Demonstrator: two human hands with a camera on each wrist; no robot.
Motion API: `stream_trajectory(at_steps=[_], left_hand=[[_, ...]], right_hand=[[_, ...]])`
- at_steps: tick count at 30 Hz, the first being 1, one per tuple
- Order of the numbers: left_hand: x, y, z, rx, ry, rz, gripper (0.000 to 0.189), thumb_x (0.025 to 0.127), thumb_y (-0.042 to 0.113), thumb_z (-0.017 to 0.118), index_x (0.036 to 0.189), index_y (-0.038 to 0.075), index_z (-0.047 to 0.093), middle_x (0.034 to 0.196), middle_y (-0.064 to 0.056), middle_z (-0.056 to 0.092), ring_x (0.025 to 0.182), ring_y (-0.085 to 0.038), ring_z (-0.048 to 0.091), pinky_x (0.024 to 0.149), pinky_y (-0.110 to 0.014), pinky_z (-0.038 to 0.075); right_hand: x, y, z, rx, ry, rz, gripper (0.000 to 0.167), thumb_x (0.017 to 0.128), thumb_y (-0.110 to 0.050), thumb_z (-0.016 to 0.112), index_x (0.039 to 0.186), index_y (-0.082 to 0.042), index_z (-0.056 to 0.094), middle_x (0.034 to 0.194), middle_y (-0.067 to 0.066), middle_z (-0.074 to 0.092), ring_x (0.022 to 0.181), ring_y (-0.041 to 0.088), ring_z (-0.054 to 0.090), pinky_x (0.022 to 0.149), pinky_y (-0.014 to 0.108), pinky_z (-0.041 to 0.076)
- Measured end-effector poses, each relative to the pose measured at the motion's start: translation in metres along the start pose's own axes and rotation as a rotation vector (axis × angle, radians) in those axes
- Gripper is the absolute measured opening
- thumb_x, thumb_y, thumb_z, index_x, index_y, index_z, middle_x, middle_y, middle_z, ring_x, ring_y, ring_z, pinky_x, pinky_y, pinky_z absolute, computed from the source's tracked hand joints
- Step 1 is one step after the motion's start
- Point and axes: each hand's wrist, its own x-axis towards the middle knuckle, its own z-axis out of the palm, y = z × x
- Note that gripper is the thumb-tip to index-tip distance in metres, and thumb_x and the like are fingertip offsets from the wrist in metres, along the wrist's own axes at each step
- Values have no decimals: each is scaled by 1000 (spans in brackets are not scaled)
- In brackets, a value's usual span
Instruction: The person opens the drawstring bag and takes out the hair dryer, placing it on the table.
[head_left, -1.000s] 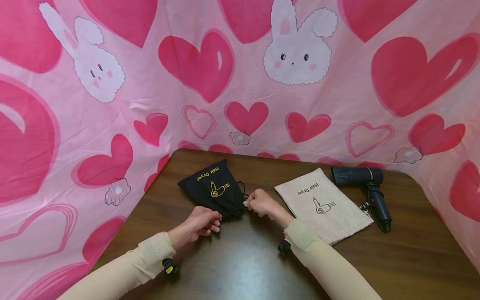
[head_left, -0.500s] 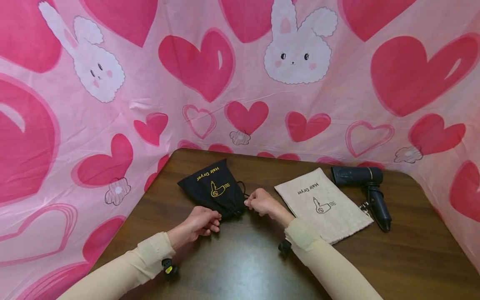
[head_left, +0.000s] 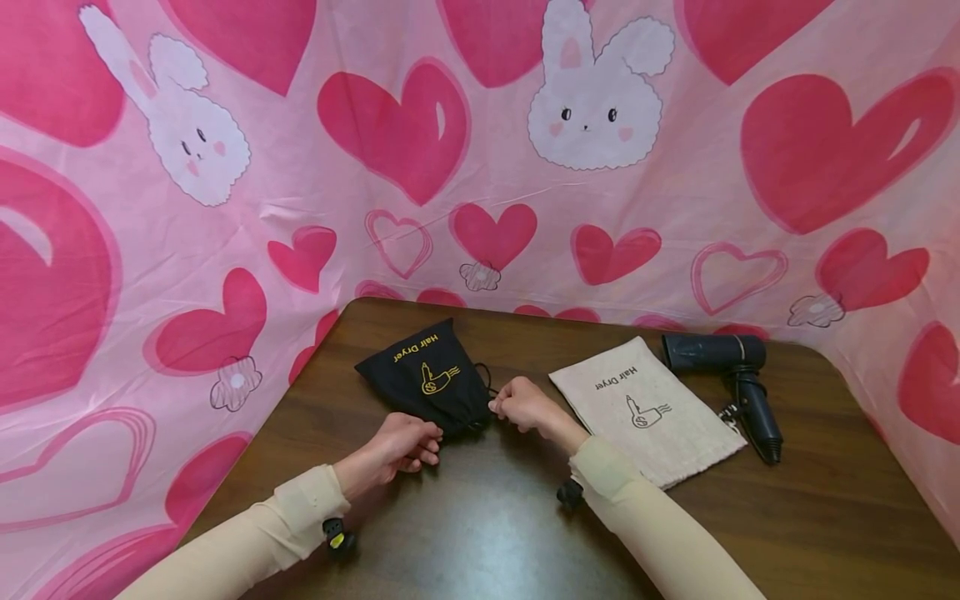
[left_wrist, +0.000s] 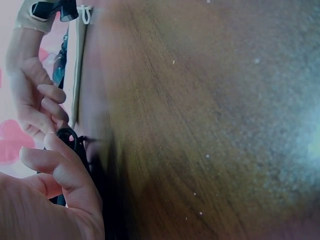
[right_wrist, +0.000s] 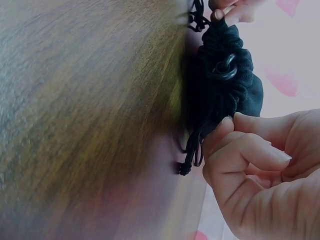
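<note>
A black drawstring bag (head_left: 427, 379) with yellow "Hair Dryer" print lies on the table, its gathered mouth toward me. My left hand (head_left: 401, 446) pinches the left side of that mouth between thumb and fingers. On the other side my right hand (head_left: 522, 406) pinches the edge beside the cord. In the right wrist view the mouth is puckered and partly open, and a glossy black loop (right_wrist: 225, 72) shows inside it. Black drawstring ends (right_wrist: 192, 150) hang near the right fingertips. Whatever else the bag holds is hidden.
To the right lies a flat cream cloth bag (head_left: 645, 408) with black "Hair Dryer" print. Beyond it a black hair dryer (head_left: 712, 354) rests on the brown wooden table (head_left: 465, 525), its handle toward me. Pink heart-patterned cloth (head_left: 495, 183) hangs behind and at the sides.
</note>
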Motion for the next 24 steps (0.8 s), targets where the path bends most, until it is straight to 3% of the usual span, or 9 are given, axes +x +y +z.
stream_trajectory(at_steps=[14, 24], left_hand=[[-2, 0, -1, -9, 0, 1, 20, 101, 12, 65, 105, -6, 72, 74, -6, 66, 59, -13, 67, 49, -21, 49], [-4, 2, -2, -13, 4, -4, 20, 102, 12, 65, 105, -6, 73, 74, -6, 67, 58, -12, 67, 49, -21, 49]], right_hand=[[0, 1, -3, -6, 10, 8, 27, 104, -11, 66, 81, 3, 68, 80, 9, 60, 55, 16, 40, 51, 27, 38], [2, 2, -7, 145, -55, 23, 40, 104, -10, 63, 66, -8, 52, 67, 2, 46, 57, 14, 36, 51, 26, 31]])
